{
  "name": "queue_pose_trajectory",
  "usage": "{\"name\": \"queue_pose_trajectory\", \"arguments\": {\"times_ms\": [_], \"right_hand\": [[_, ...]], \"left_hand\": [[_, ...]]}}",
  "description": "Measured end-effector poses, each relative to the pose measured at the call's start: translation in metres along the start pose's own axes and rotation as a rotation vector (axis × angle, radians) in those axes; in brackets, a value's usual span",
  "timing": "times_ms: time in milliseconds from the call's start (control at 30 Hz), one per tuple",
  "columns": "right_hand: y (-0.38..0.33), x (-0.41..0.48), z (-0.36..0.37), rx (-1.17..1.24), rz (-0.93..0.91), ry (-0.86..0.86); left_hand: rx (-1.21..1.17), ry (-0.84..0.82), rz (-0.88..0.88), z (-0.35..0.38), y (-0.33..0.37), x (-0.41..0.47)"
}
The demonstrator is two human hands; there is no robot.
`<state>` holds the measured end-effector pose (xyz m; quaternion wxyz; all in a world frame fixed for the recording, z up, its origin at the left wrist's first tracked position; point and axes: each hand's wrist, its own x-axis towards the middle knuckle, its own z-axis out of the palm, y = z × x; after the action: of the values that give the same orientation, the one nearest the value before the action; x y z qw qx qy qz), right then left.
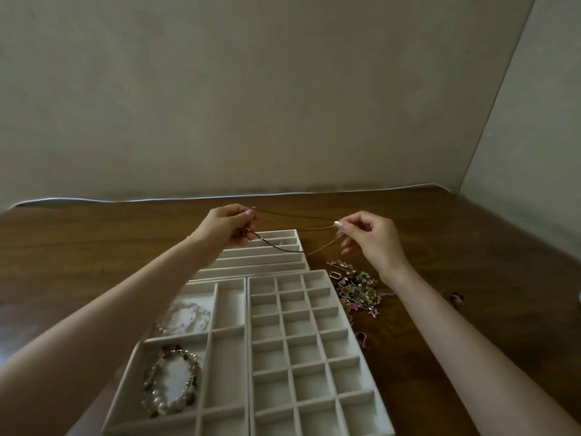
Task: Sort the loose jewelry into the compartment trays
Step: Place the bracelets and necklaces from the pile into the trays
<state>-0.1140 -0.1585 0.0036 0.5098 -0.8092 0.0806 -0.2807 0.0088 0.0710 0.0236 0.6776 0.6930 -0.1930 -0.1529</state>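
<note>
Sorting loose jewelry, chain-straightening step. The left hand (228,226) and right hand (372,239) are raised above the far half of the dark brown wooden table (94,247), each with thumb and forefinger pinched shut on one end of a thin gold-brown chain necklace (295,217); the remaining fingers curl loosely. The chain is held stretched between the two hands, probably so that it hangs free of knots and can be lowered full-length into a long slot. Slack strands droop from both pinches, one dark strand trailing across the pale grey tray of long narrow channels (251,259), which lies directly beneath the hands toward the table's far edge.

The chain is very fine, nearly thread-like, with a small clasp or bead just visible at the left fingers; whether it is one necklace or two entangled cannot be told.

Nearer the front edge lie two more felt-lined trays: a pale grey tray of large compartments (231,309) on the left, holding a clear bead bracelet (185,317) in one cell and a pearl and coloured-stone bracelet (173,382) in the cell nearer the viewer, and a pale grey grid tray of small square cells (314,357), apparently empty. The unsorted heap of mixed gold and pink jewelry (356,286) rests on bare wood just beside the grid tray's right edge.
</note>
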Motion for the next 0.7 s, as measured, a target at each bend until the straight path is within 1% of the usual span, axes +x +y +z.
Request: {"name": "queue_pose_trajectory", "arguments": {"times_ms": [67, 100, 200, 267, 367, 467, 567, 700], "right_hand": [[-0.006, 0.005, 0.006, 0.015, 0.014, -0.001], [-0.009, 0.008, 0.009, 0.035, 0.026, -0.001], [-0.016, 0.018, 0.02, 0.146, 0.105, -0.002], [-0.018, 0.024, 0.029, 0.177, 0.16, -0.012], [-0.018, 0.031, 0.046, 0.081, 0.176, -0.039], [-0.018, 0.035, 0.061, -0.045, 0.135, -0.062], [-0.017, 0.034, 0.07, -0.158, 0.106, -0.104], [-0.015, 0.032, 0.076, -0.24, 0.068, -0.155]], "left_hand": [[-0.076, -0.06, -0.055, -0.018, 0.001, -0.001], [-0.114, -0.057, -0.078, -0.027, 0.002, -0.001], [-0.163, 0.056, -0.091, -0.051, -0.001, -0.005], [-0.125, 0.11, -0.075, -0.064, -0.005, -0.009], [0.077, 0.172, -0.034, -0.073, -0.011, -0.012], [0.376, 0.213, 0.023, -0.075, -0.015, -0.013], [0.615, 0.185, 0.042, -0.074, -0.017, -0.013], [0.79, 0.14, 0.085, -0.072, -0.022, -0.013]]}}
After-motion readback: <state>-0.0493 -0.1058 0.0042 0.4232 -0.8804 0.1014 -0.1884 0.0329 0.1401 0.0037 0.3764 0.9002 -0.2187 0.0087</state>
